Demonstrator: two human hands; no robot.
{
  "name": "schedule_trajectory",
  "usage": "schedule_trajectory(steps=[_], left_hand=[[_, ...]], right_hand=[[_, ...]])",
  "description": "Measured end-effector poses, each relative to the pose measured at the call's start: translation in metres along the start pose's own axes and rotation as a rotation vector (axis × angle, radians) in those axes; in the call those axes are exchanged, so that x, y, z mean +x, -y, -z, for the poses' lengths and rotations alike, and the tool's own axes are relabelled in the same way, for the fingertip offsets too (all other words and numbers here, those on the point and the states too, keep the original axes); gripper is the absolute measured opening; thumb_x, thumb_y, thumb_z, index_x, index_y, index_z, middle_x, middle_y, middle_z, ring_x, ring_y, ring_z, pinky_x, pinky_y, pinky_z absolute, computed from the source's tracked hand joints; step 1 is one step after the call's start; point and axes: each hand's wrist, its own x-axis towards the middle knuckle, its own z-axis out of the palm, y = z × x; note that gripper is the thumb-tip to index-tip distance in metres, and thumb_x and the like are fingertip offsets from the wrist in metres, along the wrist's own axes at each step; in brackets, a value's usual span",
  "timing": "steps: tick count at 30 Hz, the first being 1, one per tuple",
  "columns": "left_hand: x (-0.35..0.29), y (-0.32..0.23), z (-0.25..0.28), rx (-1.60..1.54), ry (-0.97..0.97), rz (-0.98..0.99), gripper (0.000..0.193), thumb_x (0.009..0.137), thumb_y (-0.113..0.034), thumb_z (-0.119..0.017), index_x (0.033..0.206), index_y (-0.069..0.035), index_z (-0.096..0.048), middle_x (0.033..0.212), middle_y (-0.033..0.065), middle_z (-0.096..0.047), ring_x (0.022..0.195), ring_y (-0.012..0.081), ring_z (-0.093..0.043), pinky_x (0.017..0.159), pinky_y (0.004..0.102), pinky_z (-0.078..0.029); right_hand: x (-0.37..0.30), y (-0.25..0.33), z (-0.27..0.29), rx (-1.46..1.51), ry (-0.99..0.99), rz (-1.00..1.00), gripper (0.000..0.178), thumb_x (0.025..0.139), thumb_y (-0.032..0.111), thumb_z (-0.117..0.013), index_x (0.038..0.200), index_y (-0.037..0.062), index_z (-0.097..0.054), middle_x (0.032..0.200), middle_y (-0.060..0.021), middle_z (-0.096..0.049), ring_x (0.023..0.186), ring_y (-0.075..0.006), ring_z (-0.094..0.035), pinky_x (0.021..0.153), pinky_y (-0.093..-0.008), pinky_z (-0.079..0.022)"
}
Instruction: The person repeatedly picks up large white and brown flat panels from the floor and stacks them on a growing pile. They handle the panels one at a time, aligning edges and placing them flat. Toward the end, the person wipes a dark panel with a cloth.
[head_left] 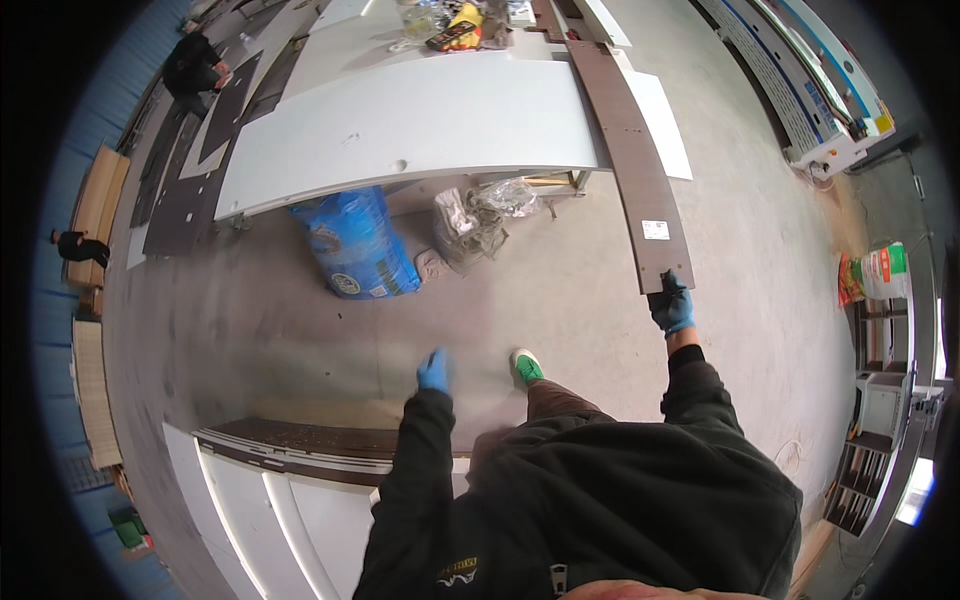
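A long, narrow brown board (632,150) with a white label near its close end reaches away from me at the right of the white worktop. My right hand (673,303), in a blue and black glove, grips that near end, with the fingers at its edge. The far part of the board lies along the right side of the large white panel (430,125). My left hand (433,372), in a blue glove, hangs over the floor away from any object. It is blurred, and its fingers cannot be made out.
Under the worktop stand a blue sack (355,240) and a clear plastic bag (468,225). Stacked white and brown panels (290,450) lie at my lower left. A machine (815,90) stands far right, a white-green bucket (883,270) nearer. One person (192,70) bends over dark panels far left; another (80,246) stands beyond.
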Motion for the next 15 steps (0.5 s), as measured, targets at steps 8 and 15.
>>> schedule_trajectory(steps=[8, 15], left_hand=[[0.058, -0.106, -0.396, 0.218, 0.44, 0.213, 0.07, 0.094, -0.057, -0.068, 0.139, -0.005, -0.053, 0.141, 0.0147, -0.057, 0.125, 0.0302, -0.057, 0.106, 0.0468, -0.047], [0.012, -0.087, -0.483, -0.207, 0.718, 0.358, 0.038, 0.097, -0.021, -0.07, 0.127, 0.002, -0.064, 0.115, 0.0159, -0.072, 0.097, 0.0307, -0.072, 0.088, 0.0444, -0.061]], right_hand=[[-0.11, -0.022, -0.035, -0.639, 0.15, 0.334, 0.012, 0.095, 0.012, -0.068, 0.105, 0.0056, -0.065, 0.101, -0.0127, -0.07, 0.097, -0.0272, -0.068, 0.084, -0.0401, -0.054], [-0.184, -0.046, -0.027, -0.282, 0.034, 0.124, 0.014, 0.088, 0.005, -0.071, 0.092, 0.0086, -0.058, 0.086, -0.0139, -0.062, 0.082, -0.0356, -0.062, 0.07, -0.0394, -0.051]])
